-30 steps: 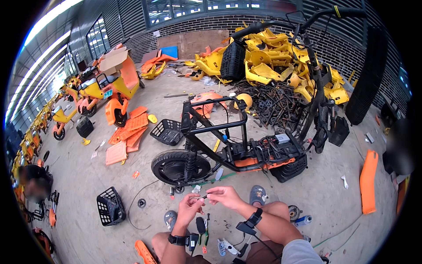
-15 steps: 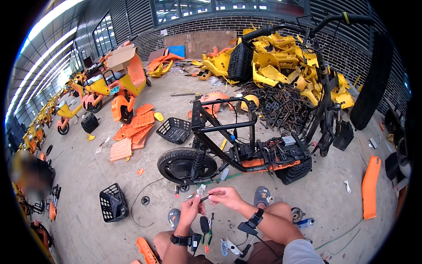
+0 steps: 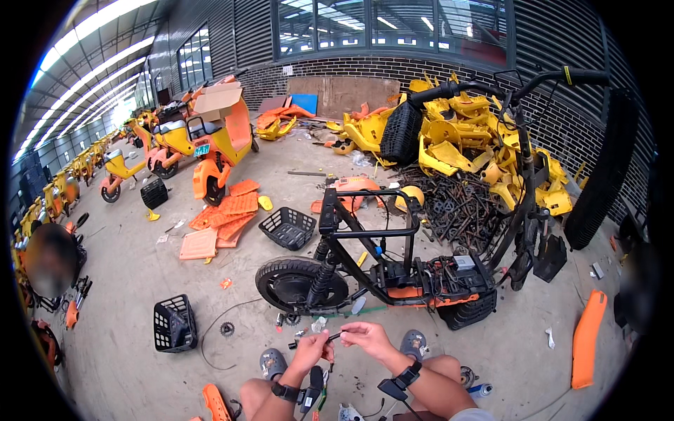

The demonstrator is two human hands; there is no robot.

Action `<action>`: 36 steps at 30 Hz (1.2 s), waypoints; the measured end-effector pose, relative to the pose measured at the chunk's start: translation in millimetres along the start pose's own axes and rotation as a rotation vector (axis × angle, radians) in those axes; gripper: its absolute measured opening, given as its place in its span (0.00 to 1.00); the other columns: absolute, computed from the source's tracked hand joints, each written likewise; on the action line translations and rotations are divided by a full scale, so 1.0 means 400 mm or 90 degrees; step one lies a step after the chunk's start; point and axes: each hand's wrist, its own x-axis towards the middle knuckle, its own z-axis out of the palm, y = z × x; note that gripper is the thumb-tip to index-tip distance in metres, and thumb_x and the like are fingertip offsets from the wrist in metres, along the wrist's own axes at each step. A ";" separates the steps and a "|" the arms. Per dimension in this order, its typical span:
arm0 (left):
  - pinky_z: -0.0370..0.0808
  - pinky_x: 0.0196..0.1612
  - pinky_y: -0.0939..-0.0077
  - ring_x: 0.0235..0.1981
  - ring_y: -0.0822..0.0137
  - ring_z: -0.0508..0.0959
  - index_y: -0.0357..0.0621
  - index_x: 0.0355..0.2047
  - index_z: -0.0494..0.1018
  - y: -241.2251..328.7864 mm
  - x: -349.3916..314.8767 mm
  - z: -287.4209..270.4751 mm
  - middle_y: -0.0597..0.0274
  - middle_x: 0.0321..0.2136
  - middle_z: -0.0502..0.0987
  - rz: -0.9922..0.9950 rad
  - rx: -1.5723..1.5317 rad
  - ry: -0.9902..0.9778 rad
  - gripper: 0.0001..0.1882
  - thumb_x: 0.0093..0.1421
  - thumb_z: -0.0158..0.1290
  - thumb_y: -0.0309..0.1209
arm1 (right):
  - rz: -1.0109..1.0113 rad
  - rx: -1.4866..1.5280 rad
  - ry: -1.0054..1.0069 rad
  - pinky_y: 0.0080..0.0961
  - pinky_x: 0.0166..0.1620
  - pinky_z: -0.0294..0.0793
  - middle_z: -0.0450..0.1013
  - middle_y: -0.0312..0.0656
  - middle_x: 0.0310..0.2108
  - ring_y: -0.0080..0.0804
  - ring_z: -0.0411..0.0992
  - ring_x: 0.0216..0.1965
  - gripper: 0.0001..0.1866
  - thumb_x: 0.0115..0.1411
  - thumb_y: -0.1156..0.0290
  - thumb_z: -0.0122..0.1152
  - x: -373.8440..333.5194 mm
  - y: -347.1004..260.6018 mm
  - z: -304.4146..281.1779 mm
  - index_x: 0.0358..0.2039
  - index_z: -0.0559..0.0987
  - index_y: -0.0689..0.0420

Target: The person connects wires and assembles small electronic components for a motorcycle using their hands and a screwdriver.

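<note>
In front of my lap both hands are closed on one thin dark rod (image 3: 335,337), whose exact kind I cannot make out. My left hand (image 3: 309,353) grips it, and a dark end sticks out on the left of that hand. The fingertips of my right hand (image 3: 368,338) pinch the other end. Just beyond stands a stripped black scooter frame (image 3: 365,235) with its rear wheel (image 3: 300,285) towards my left and bare handlebars at the right. Below my left hand lie green-handled tools (image 3: 323,396), partly hidden by a dark device on my wrist.
A black crate (image 3: 175,324) with dark contents and a small sprocket (image 3: 227,328) lie left. Another black crate (image 3: 288,228) stands behind the wheel. An orange panel (image 3: 588,340) and a spray can (image 3: 480,390) are right. Yellow panels (image 3: 449,133) are heaped by the wall.
My view has tilted upward, so the scene sits lower. Both hands stay together on the rod, and a dark end now shows left of my left hand.
</note>
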 end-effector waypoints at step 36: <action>0.73 0.23 0.83 0.22 0.76 0.73 0.32 0.37 0.72 0.012 -0.016 0.020 0.61 0.24 0.76 0.159 0.097 0.044 0.09 0.60 0.54 0.27 | 0.107 0.082 -0.011 0.17 0.28 0.72 0.72 0.33 0.25 0.19 0.71 0.23 0.13 0.65 0.62 0.50 0.010 0.036 -0.001 0.40 0.76 0.58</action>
